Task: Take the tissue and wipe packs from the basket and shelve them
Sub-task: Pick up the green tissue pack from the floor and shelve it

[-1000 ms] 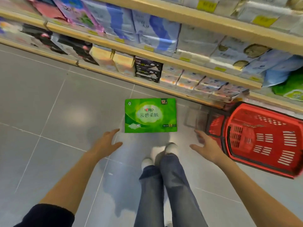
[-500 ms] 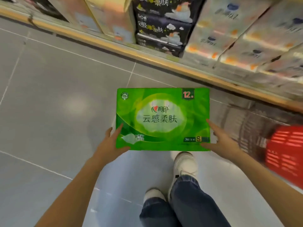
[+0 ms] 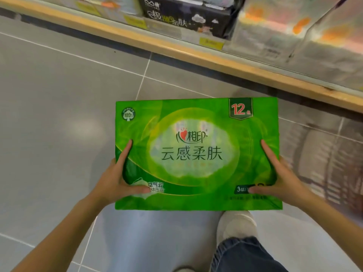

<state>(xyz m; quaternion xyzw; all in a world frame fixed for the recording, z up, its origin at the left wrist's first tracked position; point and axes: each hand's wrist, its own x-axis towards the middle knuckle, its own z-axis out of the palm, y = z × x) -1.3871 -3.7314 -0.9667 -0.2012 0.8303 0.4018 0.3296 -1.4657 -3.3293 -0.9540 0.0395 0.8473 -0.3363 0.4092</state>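
Note:
A large green tissue pack point(image 3: 196, 154), marked 12, fills the middle of the head view, face up over the grey floor. My left hand point(image 3: 115, 179) grips its left edge, thumb and forefinger on the top face. My right hand point(image 3: 279, 177) grips the right edge the same way. The red basket is out of view.
The bottom shelf's wooden edge point(image 3: 176, 48) runs across the top of the view. On it stand a black tissue pack point(image 3: 186, 16) and clear-wrapped pale packs point(image 3: 294, 30). My shoe point(image 3: 236, 225) and jeans leg point(image 3: 245, 256) are below the green pack.
I bent down toward the green pack lying on the floor. Both hands closed on its sides. The basket slid out of view to the right.

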